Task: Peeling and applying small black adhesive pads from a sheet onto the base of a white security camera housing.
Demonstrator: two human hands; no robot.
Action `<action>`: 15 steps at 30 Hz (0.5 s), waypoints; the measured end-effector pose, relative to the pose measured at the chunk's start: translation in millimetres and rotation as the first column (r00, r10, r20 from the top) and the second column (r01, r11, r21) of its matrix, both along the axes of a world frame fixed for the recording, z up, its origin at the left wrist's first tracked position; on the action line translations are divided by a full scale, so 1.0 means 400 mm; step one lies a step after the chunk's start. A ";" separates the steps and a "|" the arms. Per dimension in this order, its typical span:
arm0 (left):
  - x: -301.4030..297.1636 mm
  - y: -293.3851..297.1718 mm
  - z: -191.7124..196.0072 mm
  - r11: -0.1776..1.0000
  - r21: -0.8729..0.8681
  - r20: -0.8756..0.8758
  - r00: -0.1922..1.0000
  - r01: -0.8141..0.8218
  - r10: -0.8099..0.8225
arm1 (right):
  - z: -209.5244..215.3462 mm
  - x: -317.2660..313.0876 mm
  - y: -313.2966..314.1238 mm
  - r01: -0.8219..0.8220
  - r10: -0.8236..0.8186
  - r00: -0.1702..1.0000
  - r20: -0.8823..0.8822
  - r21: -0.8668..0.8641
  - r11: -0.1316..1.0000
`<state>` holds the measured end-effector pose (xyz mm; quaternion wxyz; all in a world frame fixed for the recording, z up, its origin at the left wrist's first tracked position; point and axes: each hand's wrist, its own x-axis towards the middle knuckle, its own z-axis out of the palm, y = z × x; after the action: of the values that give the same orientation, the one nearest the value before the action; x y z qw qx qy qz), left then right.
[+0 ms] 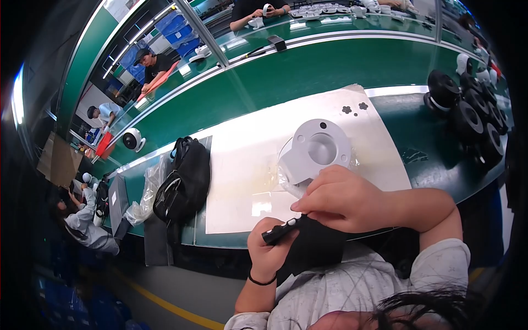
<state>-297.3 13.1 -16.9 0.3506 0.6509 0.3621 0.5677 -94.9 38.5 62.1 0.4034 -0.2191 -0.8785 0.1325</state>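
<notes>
Dark hair strands [434,301] hang nearest; I see the left hand [267,252] gripping a slim black white-buttoned device [279,231], the right hand [347,201] pinched, contents unclear; beyond, the round white plastic housing [320,148] stands right on the pale mat [242,181], black flower-shaped pads [346,110] loose: unfinished, I judge

one black stick [280,231] — two flower-pieces [346,110]

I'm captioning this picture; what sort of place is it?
Probably a factory assembly area: there's a long green bench, a cluster of black units, and another person handling a white part.
</notes>
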 end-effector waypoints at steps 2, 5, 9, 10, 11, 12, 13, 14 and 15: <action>0.006 -0.001 0.006 1.000 -0.013 -0.017 1.000 0.009 -0.009 | 0.002 0.005 -0.006 -0.015 0.016 0.998 0.057 -0.026 1.000; 0.014 -0.002 -0.001 1.000 -0.010 -0.042 0.999 0.030 -0.030 | 0.016 0.013 -0.012 -0.013 0.027 0.993 0.114 -0.124 0.992; 0.026 -0.002 0.001 0.999 0.018 -0.066 0.997 0.051 -0.050 | 0.034 0.024 -0.010 -0.026 0.063 0.984 0.165 -0.217 0.976; 0.027 -0.003 0.001 0.998 0.018 -0.066 0.996 0.053 -0.052 | 0.037 0.027 -0.009 -0.040 0.074 0.981 0.179 -0.187 0.982; 0.026 -0.004 -0.001 0.998 -0.008 -0.066 0.996 0.058 -0.058 | 0.039 0.029 -0.009 -0.055 0.085 0.978 0.193 -0.158 0.986; 0.026 -0.005 -0.002 0.997 -0.034 -0.066 0.996 0.062 -0.064 | 0.041 0.030 -0.009 -0.053 0.084 0.978 0.192 -0.158 0.986; 0.027 -0.005 -0.001 0.997 -0.034 -0.067 0.996 0.065 -0.067 | 0.044 0.032 -0.009 -0.043 0.075 0.977 0.197 -0.161 0.986; 0.028 -0.005 0.001 0.998 -0.032 -0.073 0.996 0.054 -0.056 | 0.045 0.034 -0.010 -0.034 0.067 0.977 0.202 -0.164 0.986; 0.029 -0.005 0.002 0.999 -0.029 -0.079 0.996 0.044 -0.046 | 0.043 0.035 -0.009 -0.031 0.065 0.977 0.201 -0.164 0.986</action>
<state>-285.8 11.2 -16.2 0.3576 0.6760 0.3689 0.5283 -80.9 34.8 79.2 0.2881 -0.2419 -0.9071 0.1887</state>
